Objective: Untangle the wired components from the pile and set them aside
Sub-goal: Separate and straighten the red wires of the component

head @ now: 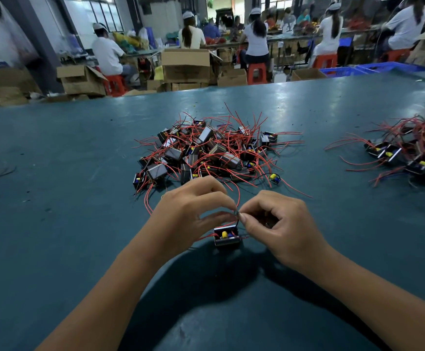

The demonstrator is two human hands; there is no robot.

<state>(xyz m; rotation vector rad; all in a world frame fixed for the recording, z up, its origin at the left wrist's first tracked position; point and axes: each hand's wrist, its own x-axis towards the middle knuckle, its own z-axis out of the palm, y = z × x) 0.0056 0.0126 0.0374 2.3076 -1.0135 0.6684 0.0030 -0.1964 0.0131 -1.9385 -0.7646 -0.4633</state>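
The left hand (pixel 193 206) and right hand (pixel 279 221) both pinch the wires of one little component (pixel 226 236) hanging just above the surface (pixel 67 173). A smaller bunch (pixel 409 150) lies done on the right. The big pile (pixel 206 150) looks mostly left to do.

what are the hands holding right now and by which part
Both the left hand and right hand pinch the wires of one component just above its body.

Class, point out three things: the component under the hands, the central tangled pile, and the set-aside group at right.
component (pixel 226 238), head view, its open top face.
central pile (pixel 203 150), head view, its middle.
set-aside group (pixel 414 153), head view, its middle.
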